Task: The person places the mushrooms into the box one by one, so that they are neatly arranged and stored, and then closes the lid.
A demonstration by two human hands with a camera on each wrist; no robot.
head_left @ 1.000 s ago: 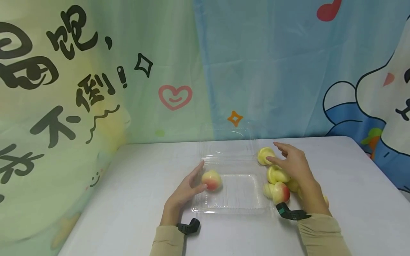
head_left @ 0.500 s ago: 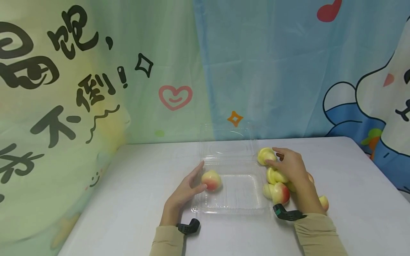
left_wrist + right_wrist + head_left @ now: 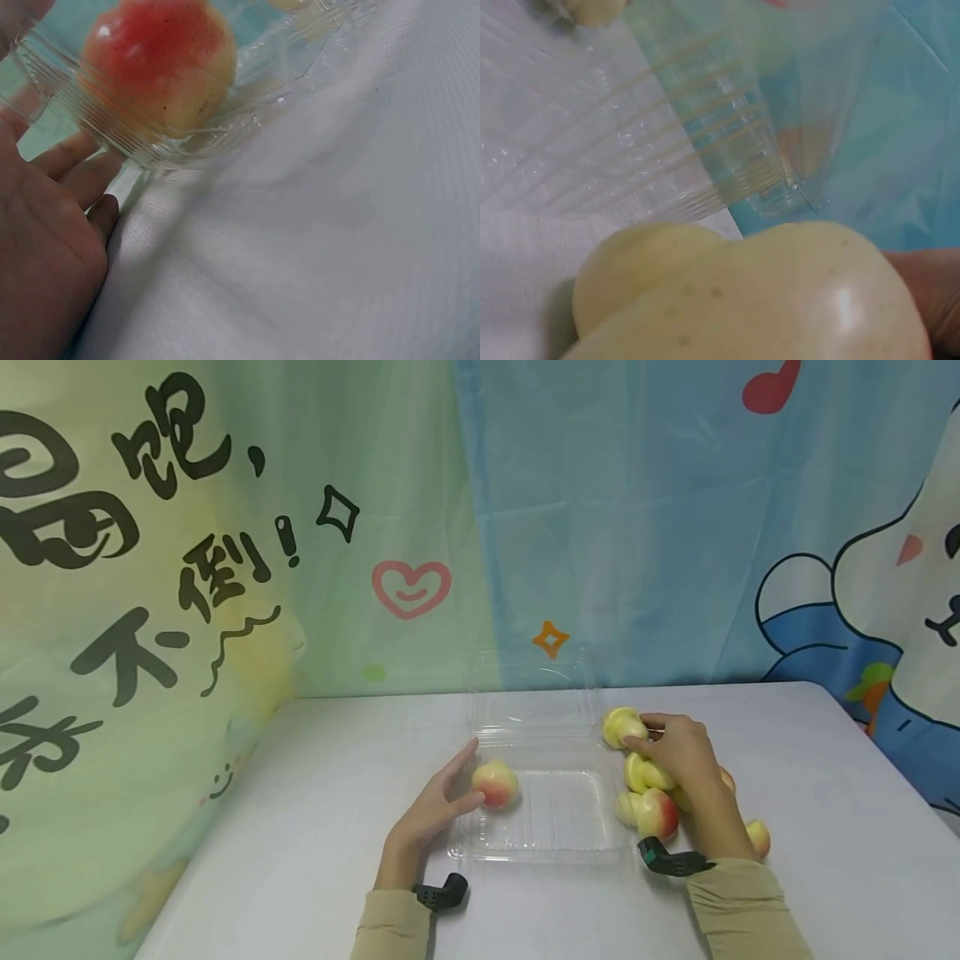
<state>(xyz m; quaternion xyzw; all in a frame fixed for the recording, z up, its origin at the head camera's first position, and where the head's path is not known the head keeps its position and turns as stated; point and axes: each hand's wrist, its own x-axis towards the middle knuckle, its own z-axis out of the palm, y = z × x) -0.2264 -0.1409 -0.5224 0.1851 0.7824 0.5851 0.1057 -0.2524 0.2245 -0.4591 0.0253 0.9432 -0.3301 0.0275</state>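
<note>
A clear plastic clamshell box (image 3: 555, 852) lies opened on the table, its lid raised at the back. Inside, at the left, sits one yellow-and-red peach (image 3: 497, 783). My left hand (image 3: 437, 802) lies against the box's left side with fingers extended, its thumb over the rim by that peach; in the left wrist view the fingers (image 3: 79, 165) rest outside the wall. My right hand (image 3: 681, 752) pinches a pale yellow peach (image 3: 618, 727) at the back of a group right of the box. Near peaches (image 3: 765, 300) fill the bottom of the right wrist view, where the pinched one is hidden.
More peaches (image 3: 658, 812) cluster along the box's right side, partly under my right forearm. One peach (image 3: 759, 837) sits apart, right of that arm. The white table (image 3: 300, 827) ends at a printed cloth backdrop (image 3: 637, 527).
My right hand has lowered slightly, and its spread thumb and fingers have drawn together onto the back peach. The left hand, the box and the peach inside it stay in place.
</note>
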